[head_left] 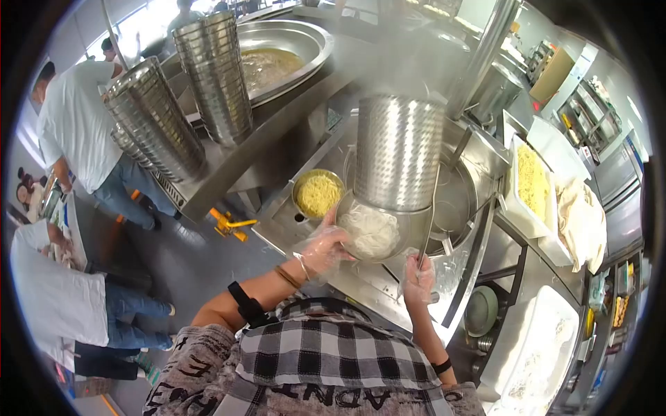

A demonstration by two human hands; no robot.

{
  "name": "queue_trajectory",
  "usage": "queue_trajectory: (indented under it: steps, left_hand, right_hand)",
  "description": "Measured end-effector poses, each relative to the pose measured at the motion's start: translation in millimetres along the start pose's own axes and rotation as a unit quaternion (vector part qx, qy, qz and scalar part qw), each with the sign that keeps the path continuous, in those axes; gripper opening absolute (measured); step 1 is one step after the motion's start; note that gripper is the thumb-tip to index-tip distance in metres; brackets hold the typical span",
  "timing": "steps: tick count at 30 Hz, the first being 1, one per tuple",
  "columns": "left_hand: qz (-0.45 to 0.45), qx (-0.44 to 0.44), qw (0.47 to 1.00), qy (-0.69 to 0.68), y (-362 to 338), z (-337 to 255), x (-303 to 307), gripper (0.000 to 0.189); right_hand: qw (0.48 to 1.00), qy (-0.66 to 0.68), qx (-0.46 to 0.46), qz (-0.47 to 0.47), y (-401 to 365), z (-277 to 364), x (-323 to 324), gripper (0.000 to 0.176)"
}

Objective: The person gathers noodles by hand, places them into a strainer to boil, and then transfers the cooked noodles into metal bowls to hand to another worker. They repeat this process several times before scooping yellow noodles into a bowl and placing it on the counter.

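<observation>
My left hand, in a clear plastic glove, is closed on the rim of a metal bowl. White noodles lie in that bowl. My right hand, also gloved, grips the long handle of a perforated metal noodle strainer. The tall strainer is tipped over the far side of the bowl, and its contents are hidden. Beside the bowl on the left, a smaller metal bowl of yellow noodles stands on the steel counter.
Right of the strainer is a round cooking well. A white tub of yellow noodles and a cloth lie farther right. Tall stacks of metal bowls stand left, near a wide steaming pan. Two people work at far left.
</observation>
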State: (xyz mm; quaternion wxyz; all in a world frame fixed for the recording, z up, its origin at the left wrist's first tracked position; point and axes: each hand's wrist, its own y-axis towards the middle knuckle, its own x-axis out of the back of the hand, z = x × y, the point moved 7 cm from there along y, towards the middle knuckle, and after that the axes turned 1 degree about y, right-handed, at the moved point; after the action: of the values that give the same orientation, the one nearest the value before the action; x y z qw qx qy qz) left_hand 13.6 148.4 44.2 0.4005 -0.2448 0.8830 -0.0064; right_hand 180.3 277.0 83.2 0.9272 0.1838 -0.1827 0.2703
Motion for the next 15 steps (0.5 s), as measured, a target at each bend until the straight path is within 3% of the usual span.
queue_trajectory:
  steps: [1,2,3,4,5,6,7,9,10,12,14,15]
  left_hand:
    - [-0.006,0.0,1.0,-0.003,-2,5,7,0.038]
    - [-0.008,-0.019,1.0,0.004,-4,7,13,0.041]
    - [-0.014,-0.032,0.999,0.007,-8,6,13,0.042]
    - [-0.02,-0.046,0.999,0.009,-13,4,13,0.043]
    - [-0.03,-0.047,0.998,-0.041,-17,4,12,0.049]
    - [-0.039,-0.049,0.994,-0.092,-22,4,13,0.054]
    - [-0.05,-0.058,0.993,-0.094,-23,10,27,0.054]
    - [-0.093,-0.052,0.985,-0.139,-28,26,71,0.07]
    - [-0.108,-0.075,0.981,-0.139,-41,18,77,0.07]
    - [-0.119,-0.081,0.978,-0.15,-69,4,84,0.07]
    - [-0.135,-0.135,0.972,-0.136,-109,-24,96,0.072]
    - [-0.13,-0.159,0.971,-0.119,-128,-37,100,0.073]
  right_hand:
    - [0.996,0.059,-0.051,0.034,-2,-3,-6,0.009]
    - [0.948,0.201,-0.225,0.102,-12,-25,-19,0.012]
    - [0.947,0.201,-0.225,0.112,-16,-28,-19,0.012]
    - [0.829,0.429,-0.309,0.182,-30,-32,-34,0.014]
    - [0.646,0.621,-0.374,0.239,-42,-23,-49,0.016]
    - [0.761,0.482,-0.322,0.292,-42,-1,-43,0.019]
    - [0.757,0.479,-0.324,0.305,-43,-2,-44,0.019]
    - [0.615,0.619,-0.302,0.383,-47,13,-54,0.025]
    - [0.706,0.532,-0.356,0.302,-46,13,-47,0.022]
    - [0.718,0.519,-0.389,0.252,-47,-12,-52,0.019]
    - [0.587,0.629,-0.411,0.301,-41,-6,-65,0.01]
    - [0.485,0.681,-0.489,0.25,-43,-17,-74,0.009]
